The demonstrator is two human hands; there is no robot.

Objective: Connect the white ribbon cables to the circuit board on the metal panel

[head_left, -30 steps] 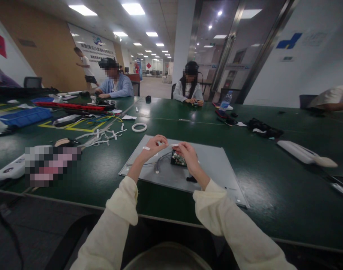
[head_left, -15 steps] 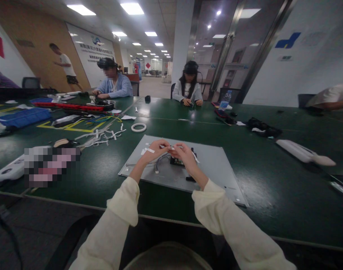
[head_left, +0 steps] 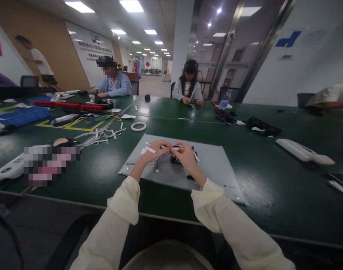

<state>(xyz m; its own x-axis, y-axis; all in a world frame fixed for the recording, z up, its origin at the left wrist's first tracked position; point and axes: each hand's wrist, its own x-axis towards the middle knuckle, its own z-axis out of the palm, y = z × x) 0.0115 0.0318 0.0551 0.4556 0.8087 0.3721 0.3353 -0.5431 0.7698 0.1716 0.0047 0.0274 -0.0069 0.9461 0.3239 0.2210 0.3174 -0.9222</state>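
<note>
My left hand (head_left: 157, 150) and my right hand (head_left: 185, 154) meet fingertip to fingertip above a light grey panel (head_left: 216, 172). Both are closed in a pinch on something small and pale, which I cannot make out. Below them a black boxy part (head_left: 175, 159) lies on the panel, partly hidden by my right hand. A bundle of grey cables (head_left: 158, 164) runs beside it, ending in a small pale connector. Strips of white tape (head_left: 147, 150) sit by my left hand. Another white strip (head_left: 197, 156) shows just past my right hand.
A tape roll (head_left: 138, 126) and scattered white strips (head_left: 104, 135) lie beyond the panel to the left. Further left are a blue tray (head_left: 22, 117) and a white power strip (head_left: 11, 167). A bottle (head_left: 225, 99) stands far right. Two people sit across the table.
My fingertips have shifted slightly, and both hands stay pinched together over the panel. In the background, a walking person has moved left.
</note>
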